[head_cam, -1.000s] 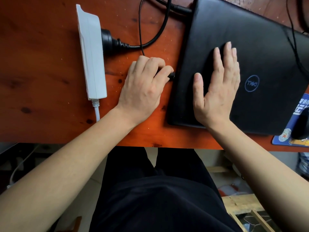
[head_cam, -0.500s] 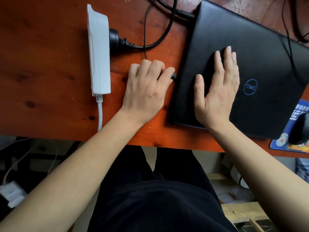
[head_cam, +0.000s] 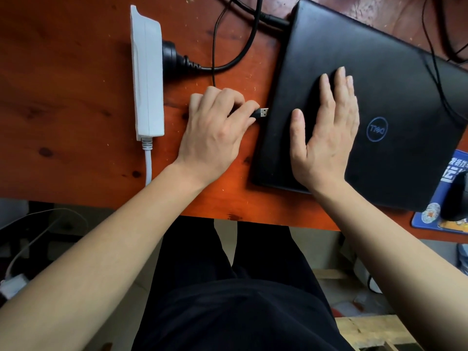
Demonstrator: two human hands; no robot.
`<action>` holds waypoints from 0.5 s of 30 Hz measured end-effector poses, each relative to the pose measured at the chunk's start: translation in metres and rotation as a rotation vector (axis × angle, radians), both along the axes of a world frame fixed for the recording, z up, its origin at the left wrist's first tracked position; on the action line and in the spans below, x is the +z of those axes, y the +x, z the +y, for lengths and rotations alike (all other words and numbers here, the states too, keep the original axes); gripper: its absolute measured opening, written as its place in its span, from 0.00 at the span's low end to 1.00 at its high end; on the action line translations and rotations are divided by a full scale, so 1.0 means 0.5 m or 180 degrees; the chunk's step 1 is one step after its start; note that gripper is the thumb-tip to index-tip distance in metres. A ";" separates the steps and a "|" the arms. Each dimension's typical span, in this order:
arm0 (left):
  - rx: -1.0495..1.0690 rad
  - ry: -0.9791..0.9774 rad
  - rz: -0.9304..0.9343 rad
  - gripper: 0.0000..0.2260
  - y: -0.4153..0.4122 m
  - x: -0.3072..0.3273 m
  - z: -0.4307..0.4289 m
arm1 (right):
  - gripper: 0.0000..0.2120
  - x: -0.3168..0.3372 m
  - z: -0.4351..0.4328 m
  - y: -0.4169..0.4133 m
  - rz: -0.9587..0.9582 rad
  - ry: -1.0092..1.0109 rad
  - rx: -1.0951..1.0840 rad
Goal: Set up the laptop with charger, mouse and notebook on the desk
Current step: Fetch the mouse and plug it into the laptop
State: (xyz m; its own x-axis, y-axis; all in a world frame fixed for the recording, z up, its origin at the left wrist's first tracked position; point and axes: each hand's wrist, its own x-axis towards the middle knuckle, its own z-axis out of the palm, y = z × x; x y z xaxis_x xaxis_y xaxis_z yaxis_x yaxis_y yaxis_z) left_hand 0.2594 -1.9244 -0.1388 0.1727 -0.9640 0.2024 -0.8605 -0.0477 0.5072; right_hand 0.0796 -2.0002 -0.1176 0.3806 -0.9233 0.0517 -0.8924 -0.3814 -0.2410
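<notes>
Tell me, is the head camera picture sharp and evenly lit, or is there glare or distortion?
Head view: the USB plug in the left hand is sharp; soft glare on the laptop lid beyond the right hand; the desk edge bows from wide-angle distortion.

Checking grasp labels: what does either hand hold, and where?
The left hand pinches the USB plug by its black housing. The right hand lies flat on the laptop, holding nothing.

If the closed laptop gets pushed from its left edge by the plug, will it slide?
Probably not: the right hand lies flat on the laptop lid, bracing it. Unbraced, the rigid slab would likely slide on the smooth desk. The USB plug looks stiff enough to push.
</notes>
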 end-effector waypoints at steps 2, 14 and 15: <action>-0.0043 -0.0003 -0.0015 0.09 0.001 -0.002 -0.006 | 0.29 0.000 0.000 -0.001 -0.0003 -0.0008 0.0013; -0.0761 -0.0194 0.0232 0.08 0.021 -0.008 -0.038 | 0.28 0.000 0.001 -0.001 0.0020 -0.0053 0.0000; -0.0748 -0.0196 0.0233 0.09 0.021 -0.008 -0.038 | 0.28 0.000 0.001 0.000 0.0025 -0.0048 0.0000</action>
